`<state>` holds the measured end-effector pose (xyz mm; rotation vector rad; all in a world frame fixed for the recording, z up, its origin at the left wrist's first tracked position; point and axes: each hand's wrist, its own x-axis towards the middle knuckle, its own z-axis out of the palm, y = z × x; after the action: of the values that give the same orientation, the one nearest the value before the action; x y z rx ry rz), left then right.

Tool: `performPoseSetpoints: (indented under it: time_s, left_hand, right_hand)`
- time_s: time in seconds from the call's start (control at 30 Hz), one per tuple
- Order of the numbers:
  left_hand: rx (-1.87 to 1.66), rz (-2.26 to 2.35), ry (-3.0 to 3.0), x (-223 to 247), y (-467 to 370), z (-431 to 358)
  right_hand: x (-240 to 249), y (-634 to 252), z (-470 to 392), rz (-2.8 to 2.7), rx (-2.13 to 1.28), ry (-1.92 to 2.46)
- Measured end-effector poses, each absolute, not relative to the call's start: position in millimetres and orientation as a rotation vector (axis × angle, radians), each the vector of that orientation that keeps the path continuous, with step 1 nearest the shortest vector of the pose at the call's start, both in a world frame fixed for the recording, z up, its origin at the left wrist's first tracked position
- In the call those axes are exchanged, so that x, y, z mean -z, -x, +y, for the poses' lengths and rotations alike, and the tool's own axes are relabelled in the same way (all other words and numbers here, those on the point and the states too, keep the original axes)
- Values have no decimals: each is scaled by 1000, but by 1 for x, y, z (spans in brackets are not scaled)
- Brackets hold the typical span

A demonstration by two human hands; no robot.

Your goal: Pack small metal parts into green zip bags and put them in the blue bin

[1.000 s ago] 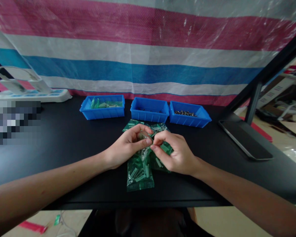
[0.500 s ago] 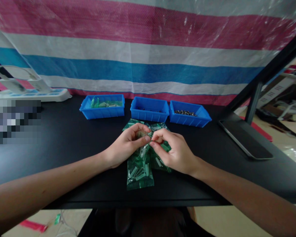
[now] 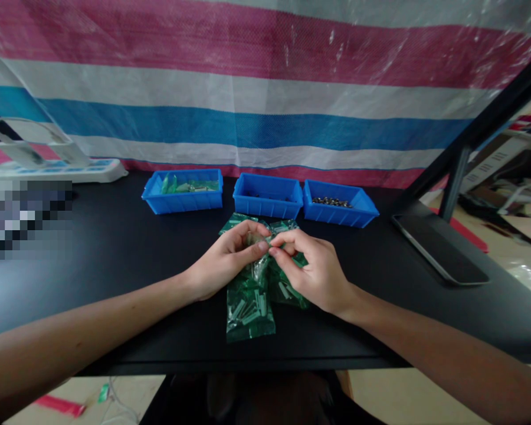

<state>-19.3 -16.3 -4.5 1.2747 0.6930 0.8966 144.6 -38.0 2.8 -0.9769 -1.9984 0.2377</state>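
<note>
My left hand [image 3: 233, 255] and my right hand [image 3: 310, 267] meet fingertip to fingertip over a small pile of green plastic bags. Both have thumb and fingers pinched together; whatever lies between the tips is too small to make out. Beneath them, a green bag [image 3: 251, 310] with several small pale strips inside lies toward the table's front edge. Another green bag [image 3: 287, 290] is partly under my right hand. More green bags [image 3: 239, 219] show behind my fingers.
Behind the bags stand a blue bin [image 3: 182, 202] with green packets, a blue bin [image 3: 268, 205] with a few dark bits, and a blue bin [image 3: 340, 213] with small metal parts. A phone [image 3: 440, 249] lies right, near a black post [image 3: 455, 183]. A power strip [image 3: 92, 171] sits left.
My right fingertips have shifted slightly up and left, closer to my left thumb. The dark speck between the fingertips no longer shows. Bags and bins stay in place.
</note>
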Motion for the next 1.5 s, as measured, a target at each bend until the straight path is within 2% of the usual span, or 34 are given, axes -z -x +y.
performPoseSetpoints:
  time_s: [1.5]
  left_hand:
    - [-811,758,-1506,6,21,-12]
  right_hand:
    - [0,-149,-32,-2119,-405,964]
